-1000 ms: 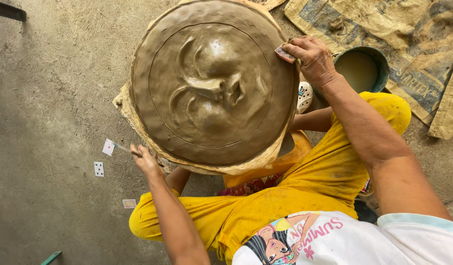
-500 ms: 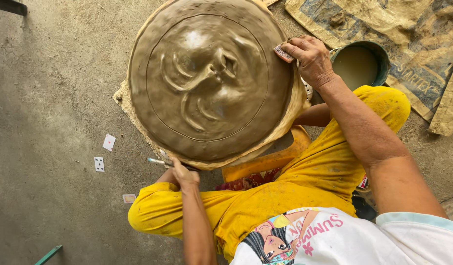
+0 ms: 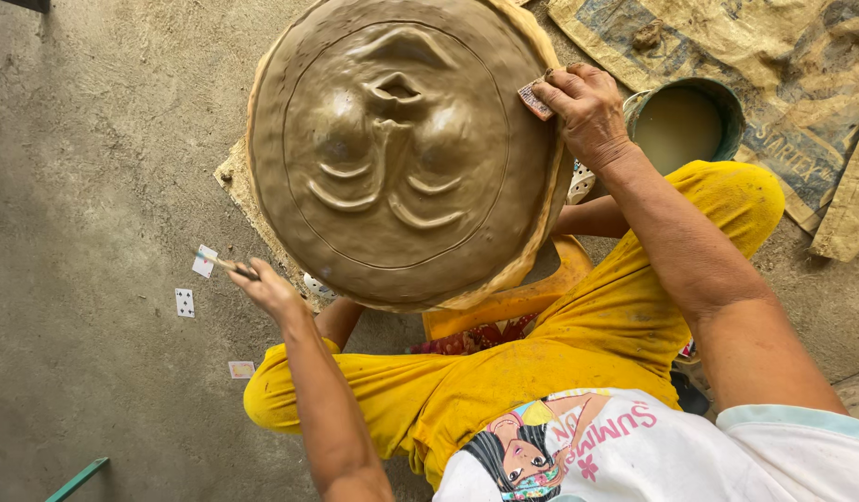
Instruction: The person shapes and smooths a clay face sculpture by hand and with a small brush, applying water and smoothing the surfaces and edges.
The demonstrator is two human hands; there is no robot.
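Over the wet clay disc [image 3: 401, 149], right hand [image 3: 585, 110] pinching a small scraper [image 3: 534, 99] (rim side), left hand [image 3: 269, 290] outstretched, gripping a thin stick [image 3: 226, 265].

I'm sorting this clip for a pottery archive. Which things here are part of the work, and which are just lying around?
In use:
- wet clay disc
- small pad in the right hand
- thin stick in the left hand
- bucket of slip

Lying about:
- playing cards
- sacks

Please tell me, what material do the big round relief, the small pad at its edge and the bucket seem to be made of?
Round relief: wet clay, it seems; glossy brown, soft smoothed ridges.
Small pad in the right hand: perhaps sponge or abrasive; too small to tell.
Bucket: probably plastic, greenish thin rim, holding cloudy beige liquid.
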